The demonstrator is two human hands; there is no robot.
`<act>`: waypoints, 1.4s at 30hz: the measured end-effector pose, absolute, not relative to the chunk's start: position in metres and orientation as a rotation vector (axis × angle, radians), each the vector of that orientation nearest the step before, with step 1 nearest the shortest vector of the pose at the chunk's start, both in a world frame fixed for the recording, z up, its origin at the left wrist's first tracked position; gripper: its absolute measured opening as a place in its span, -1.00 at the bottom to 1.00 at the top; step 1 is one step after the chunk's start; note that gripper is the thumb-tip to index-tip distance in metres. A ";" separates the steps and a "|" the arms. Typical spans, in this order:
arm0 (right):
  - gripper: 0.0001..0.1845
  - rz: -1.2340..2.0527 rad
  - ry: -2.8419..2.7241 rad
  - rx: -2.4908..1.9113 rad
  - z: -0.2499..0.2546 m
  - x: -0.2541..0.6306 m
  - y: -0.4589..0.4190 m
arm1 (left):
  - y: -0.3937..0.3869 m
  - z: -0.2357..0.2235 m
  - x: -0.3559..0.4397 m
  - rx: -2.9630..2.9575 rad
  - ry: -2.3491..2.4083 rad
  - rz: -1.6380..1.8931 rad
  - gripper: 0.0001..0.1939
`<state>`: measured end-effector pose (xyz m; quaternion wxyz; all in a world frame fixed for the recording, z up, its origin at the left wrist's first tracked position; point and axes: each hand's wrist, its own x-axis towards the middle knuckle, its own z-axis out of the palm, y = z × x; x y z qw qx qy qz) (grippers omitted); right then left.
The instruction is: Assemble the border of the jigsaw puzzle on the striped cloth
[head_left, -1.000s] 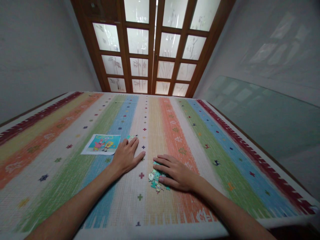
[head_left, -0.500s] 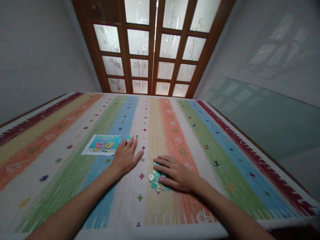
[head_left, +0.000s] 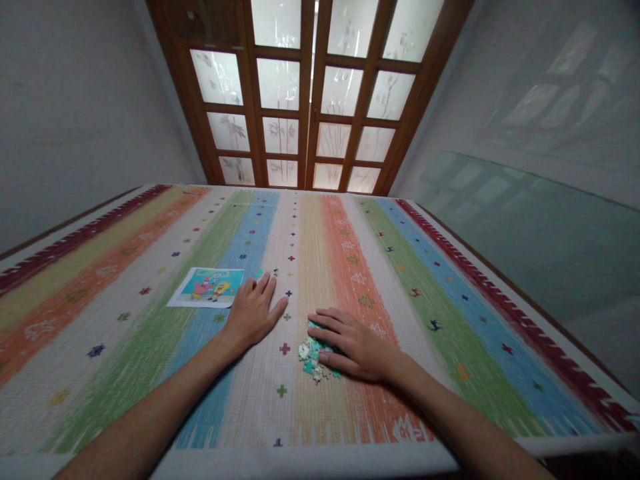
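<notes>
Striped cloth (head_left: 265, 413) fills most of the frame, its near edge running along the bottom; wooden doors (head_left: 305, 100) with frosted panes stand at upper centre, tops cut off; a pale glass panel (head_left: 525, 220) is at the right, cut by the frame edge; left hand (head_left: 250, 312) lies palm down just left of centre, fingers a bit spread, thumb out to the side, no grip seen; right hand (head_left: 353, 343) lies palm down right of centre, fingers loosely apart and slightly bent, no grip seen either; can't tell whether either has a piece pressed underneath; both forearms run off the bottom edge; printed cartoon sheet (head_left: 205, 288) lies left of centre, just beside the left hand, its lower right corner close to the fingers; puzzle pile (head_left: 311, 353) sits at lower centre, between the hands but right up against the right one, whose fingers and thumb cover its right side; pieces overlap, so count and printing are hard to make out; smallest, a few loose pieces (head_left: 259, 274) at the left fingertips, partly hidden, too small to read.
</notes>
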<state>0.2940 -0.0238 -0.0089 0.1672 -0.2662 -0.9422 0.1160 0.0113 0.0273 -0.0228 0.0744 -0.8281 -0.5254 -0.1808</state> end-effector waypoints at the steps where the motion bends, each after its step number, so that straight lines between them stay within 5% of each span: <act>1: -0.50 0.329 -2.680 -0.756 -0.009 0.294 -0.024 | 0.027 -0.023 0.011 -2.487 -1.573 -0.543 -0.49; 21: -0.49 0.348 -2.700 -0.763 -0.006 0.293 -0.023 | -0.007 -0.008 0.022 -3.017 -1.218 -0.863 -0.84; 29: -0.50 0.326 -2.683 -0.759 -0.006 0.293 -0.024 | -0.017 -0.003 0.026 -3.160 -0.773 -0.699 -0.82; 42: -0.51 0.331 -2.678 -0.760 -0.008 0.294 -0.023 | -0.017 -0.007 0.026 -3.270 -0.909 -0.830 -0.80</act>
